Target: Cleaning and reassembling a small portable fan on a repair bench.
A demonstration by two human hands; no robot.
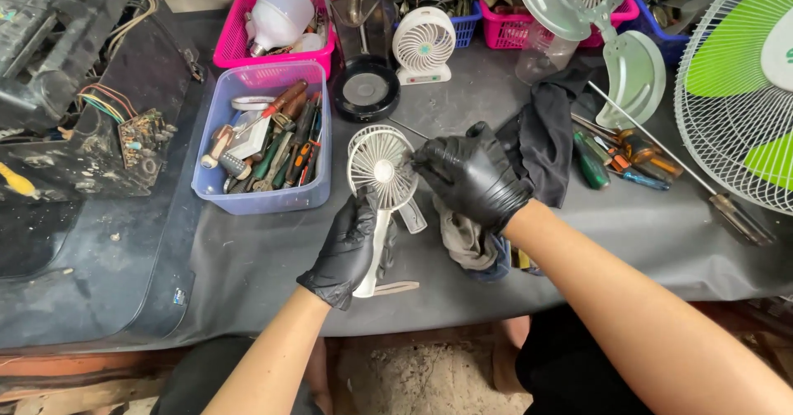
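Note:
Both hands wear black gloves. My left hand [351, 250] grips the white handle of a small hand-held fan [377, 167], holding it upright above the grey table [644, 217]. The fan's round white grille faces me. My right hand [472, 175] rests its fingertips on the right edge of the grille; whether it pinches a part there is hidden. A crumpled grey rag [464, 241] lies under my right wrist, and a thin white strip [396, 287] lies beside the fan's handle.
A clear blue tub of hand tools [264, 142] stands left of the fan. Behind are a small white desk fan [423, 45], a black round base [365, 89], pink baskets [239, 43], a black cloth [545, 130], screwdrivers [619, 159] and a large green fan [739, 85]. Circuit board [140, 134] at left.

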